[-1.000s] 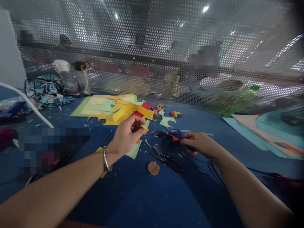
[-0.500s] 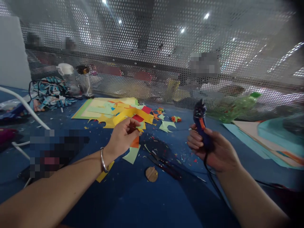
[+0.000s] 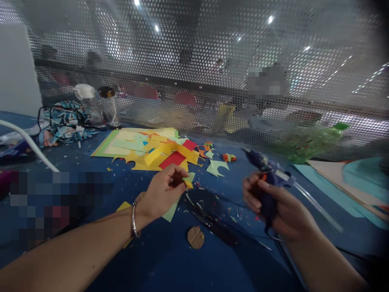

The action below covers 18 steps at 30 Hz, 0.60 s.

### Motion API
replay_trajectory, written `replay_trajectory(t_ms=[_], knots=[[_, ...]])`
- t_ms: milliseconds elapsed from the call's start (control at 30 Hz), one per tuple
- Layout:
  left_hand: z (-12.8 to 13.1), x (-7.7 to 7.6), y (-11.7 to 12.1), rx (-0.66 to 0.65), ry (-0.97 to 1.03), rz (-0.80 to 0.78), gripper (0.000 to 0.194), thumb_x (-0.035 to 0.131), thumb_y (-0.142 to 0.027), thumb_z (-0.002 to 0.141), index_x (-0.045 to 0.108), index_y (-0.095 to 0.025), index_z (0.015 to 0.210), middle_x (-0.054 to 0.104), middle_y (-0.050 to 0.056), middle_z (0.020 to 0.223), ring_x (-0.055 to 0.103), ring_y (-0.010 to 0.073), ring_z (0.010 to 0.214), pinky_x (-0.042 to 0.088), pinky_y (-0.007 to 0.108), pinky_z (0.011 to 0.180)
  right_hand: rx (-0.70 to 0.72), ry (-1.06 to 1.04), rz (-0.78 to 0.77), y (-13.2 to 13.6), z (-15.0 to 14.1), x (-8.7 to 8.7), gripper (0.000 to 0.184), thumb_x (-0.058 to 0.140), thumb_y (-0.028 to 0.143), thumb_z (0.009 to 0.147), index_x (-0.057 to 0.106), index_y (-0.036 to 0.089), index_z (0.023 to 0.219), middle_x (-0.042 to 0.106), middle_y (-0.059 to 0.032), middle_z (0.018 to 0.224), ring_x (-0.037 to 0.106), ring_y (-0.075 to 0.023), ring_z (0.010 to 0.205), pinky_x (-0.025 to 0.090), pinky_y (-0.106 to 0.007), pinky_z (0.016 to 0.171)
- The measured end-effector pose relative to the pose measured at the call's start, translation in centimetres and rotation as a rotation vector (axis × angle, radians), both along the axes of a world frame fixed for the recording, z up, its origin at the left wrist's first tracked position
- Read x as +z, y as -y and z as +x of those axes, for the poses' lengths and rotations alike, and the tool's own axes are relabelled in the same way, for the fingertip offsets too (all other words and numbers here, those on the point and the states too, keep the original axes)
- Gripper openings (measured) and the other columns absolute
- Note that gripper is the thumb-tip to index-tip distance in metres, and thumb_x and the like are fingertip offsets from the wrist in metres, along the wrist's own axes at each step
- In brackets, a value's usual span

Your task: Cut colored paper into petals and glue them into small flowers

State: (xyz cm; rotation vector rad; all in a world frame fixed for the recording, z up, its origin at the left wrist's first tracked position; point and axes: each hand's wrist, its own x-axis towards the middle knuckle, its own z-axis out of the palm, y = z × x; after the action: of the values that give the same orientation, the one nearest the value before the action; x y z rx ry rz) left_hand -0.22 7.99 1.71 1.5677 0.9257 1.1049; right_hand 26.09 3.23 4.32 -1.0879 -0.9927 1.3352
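Note:
In my right hand [image 3: 279, 207] is a dark blue glue gun [image 3: 267, 170], its nozzle pointing to the upper left and a clear glue stick [image 3: 319, 207] jutting from its back. My left hand [image 3: 165, 188], with a silver bangle at the wrist, pinches a small yellow and pale green paper piece [image 3: 189, 180] between thumb and fingers. Below that hand lies a pale green paper strip [image 3: 172, 211]. A round brown cardboard disc [image 3: 195, 237] rests on the blue table, with dark-handled scissors [image 3: 215, 227] just to its right.
Coloured paper sheets and scraps [image 3: 136, 142] spread behind my left hand. A small orange paper roll [image 3: 229, 157] sits at centre. More paper [image 3: 334, 182] and a green bottle [image 3: 319, 142] are at right. Two drink bottles [image 3: 109, 107] stand before a perforated metal screen [image 3: 182, 48].
My right hand has turned the glue gun, so its nozzle swings from upright to the left and its glue stick shows. My left hand has shifted slightly right and down with the paper piece.

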Motion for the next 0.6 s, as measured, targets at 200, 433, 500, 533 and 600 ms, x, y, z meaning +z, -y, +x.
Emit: replay_trajectory(t_ms=[200,433,500,533,600], knots=[[-0.3,-0.1,-0.4,0.035,-0.056,0.03,0.015,0.061,-0.018,0.079,0.059,-0.021,0.094,0.062,0.0,0.078,0.058,0.0117,0.07,0.047,0.025,0.063,0.135,0.352,-0.041,0.5,-1.5,-0.9,0.032,0.071,0.05,0.08,0.066,0.019,0.081,0.062,-0.0026,0.066,0.056,-0.0142,0.056,0.043,-0.024,0.047],[-0.2,0.0,-0.3,0.007,-0.098,0.103,0.014,0.058,-0.016,0.082,0.06,-0.023,0.094,0.065,0.001,0.084,0.061,0.0124,0.075,0.05,0.027,0.067,0.111,0.765,0.024,0.7,-1.2,-2.7,0.034,0.067,0.056,0.08,0.074,0.022,0.08,0.066,-0.0022,0.06,0.061,-0.0185,0.056,0.05,-0.029,0.048],[-0.1,0.0,-0.2,-0.005,-0.108,0.118,0.013,0.059,-0.016,0.083,0.06,-0.023,0.094,0.066,0.001,0.085,0.062,0.0124,0.076,0.05,0.027,0.068,0.065,0.847,0.038,0.6,-0.8,-3.3,0.03,0.068,0.054,0.08,0.076,0.025,0.08,0.068,-0.0026,0.061,0.063,-0.02,0.058,0.052,-0.03,0.048],[-0.1,0.1,-0.2,-0.006,-0.118,0.122,0.012,0.06,-0.017,0.083,0.06,-0.023,0.094,0.066,0.001,0.085,0.062,0.0124,0.076,0.05,0.027,0.069,0.056,0.872,0.059,0.6,-0.7,-3.5,0.028,0.068,0.053,0.08,0.076,0.026,0.076,0.069,-0.0025,0.061,0.064,-0.0205,0.059,0.053,-0.03,0.049],[-0.1,0.3,-0.1,0.005,-0.141,0.126,0.011,0.061,-0.017,0.083,0.06,-0.022,0.092,0.067,0.0,0.085,0.062,0.0121,0.076,0.05,0.026,0.07,0.059,0.889,0.129,0.5,-0.8,-3.5,0.028,0.068,0.051,0.08,0.074,0.028,0.066,0.069,-0.0019,0.06,0.065,-0.0207,0.058,0.057,-0.031,0.053]])
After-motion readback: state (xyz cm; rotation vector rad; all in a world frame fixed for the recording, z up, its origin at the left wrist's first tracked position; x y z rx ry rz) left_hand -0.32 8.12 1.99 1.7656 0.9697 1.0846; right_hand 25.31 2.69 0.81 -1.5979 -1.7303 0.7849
